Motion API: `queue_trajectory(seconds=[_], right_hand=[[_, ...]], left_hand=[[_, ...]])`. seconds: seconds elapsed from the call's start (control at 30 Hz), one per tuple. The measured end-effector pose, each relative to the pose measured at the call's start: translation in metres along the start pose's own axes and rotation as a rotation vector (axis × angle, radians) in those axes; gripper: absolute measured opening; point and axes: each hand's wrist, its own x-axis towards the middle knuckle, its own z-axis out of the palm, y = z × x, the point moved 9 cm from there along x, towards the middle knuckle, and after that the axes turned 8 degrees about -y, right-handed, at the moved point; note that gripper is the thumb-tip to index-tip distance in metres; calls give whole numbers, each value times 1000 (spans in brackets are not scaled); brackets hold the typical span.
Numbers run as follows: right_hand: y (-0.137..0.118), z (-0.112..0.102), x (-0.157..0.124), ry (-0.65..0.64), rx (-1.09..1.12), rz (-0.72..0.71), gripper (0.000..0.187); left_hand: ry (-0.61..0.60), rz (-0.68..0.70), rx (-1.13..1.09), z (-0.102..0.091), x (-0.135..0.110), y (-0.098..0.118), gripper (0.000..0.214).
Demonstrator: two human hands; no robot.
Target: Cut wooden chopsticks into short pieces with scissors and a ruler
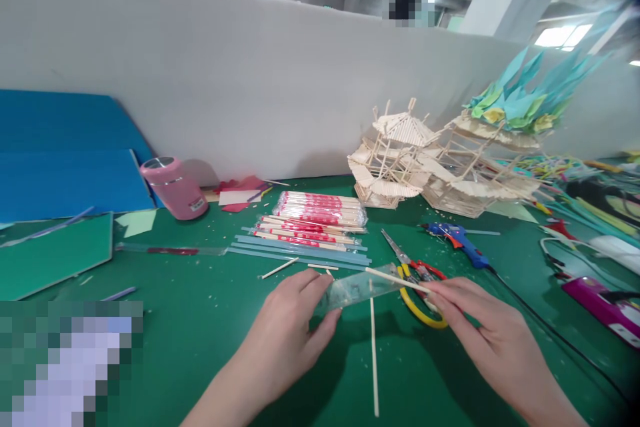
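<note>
My left hand (295, 313) grips the near end of a clear flat ruler (357, 288), fingers over it and thumb beneath. My right hand (483, 320) pinches one end of a thin wooden stick (393, 277). That stick slants across the ruler's far part; whether they touch I cannot tell. A longer wooden stick (375, 360) lies on the table below the ruler. Behind the right fingertips lie metal-bladed scissors (396, 245) among red and yellow handles, partly hidden. Short stick pieces (280, 267) lie beyond my left hand.
Packs of wrapped sticks (320, 208) and blue glue sticks (300, 253) lie ahead. A blue glue gun (463, 245) trails a cord at right. Stick-built pavilion models (400, 160) stand by the white partition (225, 80). A pink tumbler (175, 190) stands at left.
</note>
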Motion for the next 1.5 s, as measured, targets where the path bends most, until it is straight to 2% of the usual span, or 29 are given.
queue_trajectory(seconds=[0.13, 0.33, 0.4, 0.5, 0.63, 0.77, 0.9, 1.13, 1.23, 1.33, 1.4, 1.5], right_hand=[[0, -5, 1, 36, 28, 7, 19], [0, -7, 1, 31, 25, -19, 21], [-1, -6, 2, -13, 13, -36, 21], [-6, -3, 3, -95, -25, -86, 21], [-16, -4, 5, -159, -109, -174, 21], [-18, -5, 6, -181, -157, -198, 22], [-10, -6, 6, -159, -125, -154, 23], [-4, -6, 10, -28, 1, -50, 23], [-3, -6, 14, 23, 76, -8, 21], [4, -7, 15, 61, 160, 56, 19], [11, -8, 14, 94, 224, 107, 17], [18, -2, 16, 56, 334, 170, 19]], left_hand=[[-90, -51, -212, 4, 0, -2, 28], [-498, -182, -931, 46, -2, -10, 32], [-572, -205, -1107, 55, -4, -11, 27], [-632, -197, -1186, 60, -5, -12, 23], [-705, -171, -1139, 61, -6, -9, 20], [-686, -176, -1101, 61, -5, -12, 18], [-625, -210, -1181, 63, -3, -16, 17], [-239, -208, -1444, 53, 11, -20, 13], [-128, -209, -1261, 47, 11, -22, 18], [36, -129, -702, 24, 10, -23, 30], [142, -37, -272, 8, 7, -14, 33], [174, 55, 139, 2, 4, -1, 36]])
